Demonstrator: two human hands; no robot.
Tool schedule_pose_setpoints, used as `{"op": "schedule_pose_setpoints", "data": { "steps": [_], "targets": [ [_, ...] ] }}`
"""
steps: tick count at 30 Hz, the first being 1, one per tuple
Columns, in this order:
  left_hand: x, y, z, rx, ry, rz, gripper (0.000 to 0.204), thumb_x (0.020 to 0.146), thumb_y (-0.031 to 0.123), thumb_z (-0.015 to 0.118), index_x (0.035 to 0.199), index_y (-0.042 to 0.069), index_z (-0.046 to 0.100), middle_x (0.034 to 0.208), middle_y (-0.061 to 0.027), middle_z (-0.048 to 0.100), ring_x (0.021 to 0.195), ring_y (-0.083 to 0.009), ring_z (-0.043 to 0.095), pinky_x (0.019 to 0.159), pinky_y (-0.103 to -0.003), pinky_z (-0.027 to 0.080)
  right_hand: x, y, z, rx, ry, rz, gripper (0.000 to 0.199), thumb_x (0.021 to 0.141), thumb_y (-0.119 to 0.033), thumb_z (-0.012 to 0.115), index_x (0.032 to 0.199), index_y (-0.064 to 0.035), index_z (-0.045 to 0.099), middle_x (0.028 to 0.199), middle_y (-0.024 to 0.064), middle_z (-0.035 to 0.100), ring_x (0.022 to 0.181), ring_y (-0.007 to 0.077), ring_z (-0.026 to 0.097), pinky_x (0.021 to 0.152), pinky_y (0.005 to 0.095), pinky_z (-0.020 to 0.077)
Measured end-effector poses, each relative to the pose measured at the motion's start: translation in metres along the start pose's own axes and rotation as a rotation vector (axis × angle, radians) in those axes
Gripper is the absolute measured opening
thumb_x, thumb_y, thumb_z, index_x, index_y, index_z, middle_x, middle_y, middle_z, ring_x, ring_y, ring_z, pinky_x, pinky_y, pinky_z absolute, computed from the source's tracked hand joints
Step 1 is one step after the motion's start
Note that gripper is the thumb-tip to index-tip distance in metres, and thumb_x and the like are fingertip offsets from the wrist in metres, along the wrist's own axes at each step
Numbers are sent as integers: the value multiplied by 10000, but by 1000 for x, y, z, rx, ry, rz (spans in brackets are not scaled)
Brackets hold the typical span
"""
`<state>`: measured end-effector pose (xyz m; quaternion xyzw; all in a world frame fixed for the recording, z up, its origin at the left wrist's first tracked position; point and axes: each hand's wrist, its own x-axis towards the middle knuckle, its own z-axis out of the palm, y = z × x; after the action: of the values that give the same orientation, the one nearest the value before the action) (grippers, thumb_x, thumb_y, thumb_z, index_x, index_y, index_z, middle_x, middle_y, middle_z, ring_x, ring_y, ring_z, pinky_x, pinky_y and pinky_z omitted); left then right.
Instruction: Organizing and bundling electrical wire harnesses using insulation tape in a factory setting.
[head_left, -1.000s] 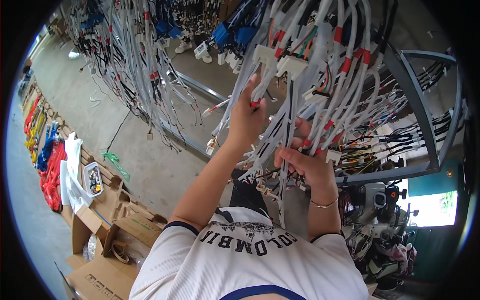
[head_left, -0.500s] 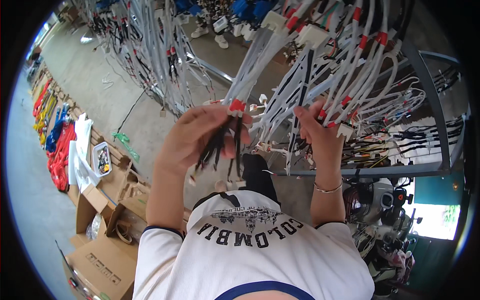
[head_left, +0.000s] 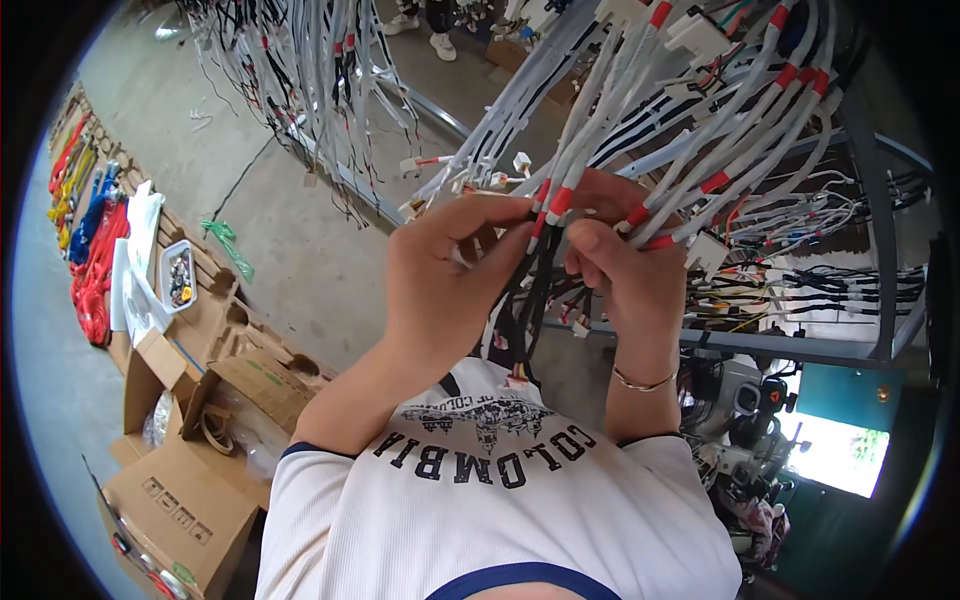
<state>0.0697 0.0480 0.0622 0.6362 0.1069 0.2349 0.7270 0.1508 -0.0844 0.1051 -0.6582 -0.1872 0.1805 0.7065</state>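
Several white-sleeved wire harnesses (head_left: 615,100) hang from above in front of me, with red tape bands near their lower ends. My left hand (head_left: 450,265) is closed, its thumb and forefinger pinching the harnesses at a red band. Black wires (head_left: 530,300) dangle under that grip, ending in a small white connector (head_left: 516,382). Close beside it, my right hand (head_left: 630,245) is closed around the lower ends of other red-banded harnesses, its thumb near the pinched band. Its far fingers are partly hidden behind the cables. A white connector block (head_left: 706,254) hangs by the right wrist.
A grey metal rack (head_left: 870,230) with more wires stands at right. Another hanging harness bunch (head_left: 300,90) is at far left. Cardboard boxes (head_left: 180,500), a white tray of small parts (head_left: 178,278) and coloured wire bundles (head_left: 98,270) lie left. Machinery (head_left: 745,420) stands lower right.
My left hand has moved right, close to my right hand, and now pinches red-banded harnesses there. The bunch it held before is out of its fingers. The view has shifted slightly.
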Motion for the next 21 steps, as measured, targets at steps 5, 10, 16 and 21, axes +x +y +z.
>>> {"op": "schedule_pose_setpoints", "data": {
  "steps": [5, 10, 16, 21],
  "targets": [
    [1, -7, 2, 362, 113, 398, 189, 731, -26, 692, 913, 8, 652, 782, -73, 633, 691, -192, 598, 611, -291, 462, 3, -1, 15, -161, 58, -5, 227, 784, -89, 749, 962, 22, 663, 711, -3, 635, 518, 11, 490, 429, 147, 357],
    [5, -8, -17, -42, 47, 35, 175, 807, 3, 677, 970, -26, 620, 860, -37, 645, 741, -90, 581, 647, -246, 456, 7, 8, 6, -142, 81, 11, 175, 815, -83, 706, 965, -1, 665, 729, 18, 663, 507, -9, 479, 421, 139, 335],
    [4, -6, -20, -459, -138, -80, 163, 892, 19, 594, 1028, -72, 589, 851, -72, 638, 708, -107, 594, 649, -243, 475, 11, 7, 18, -18, 26, -1, 224, 845, -64, 673, 1061, -9, 657, 761, 29, 683, 518, -11, 481, 435, 138, 333],
    [10, 0, -30, -794, -301, -333, 191, 918, 39, 561, 1071, -74, 585, 804, -104, 637, 696, -146, 609, 608, -271, 493, 12, 10, 19, 12, 89, -1, 243, 834, -73, 692, 1065, -7, 657, 776, 33, 683, 527, 1, 492, 443, 138, 338]
  ]
}}
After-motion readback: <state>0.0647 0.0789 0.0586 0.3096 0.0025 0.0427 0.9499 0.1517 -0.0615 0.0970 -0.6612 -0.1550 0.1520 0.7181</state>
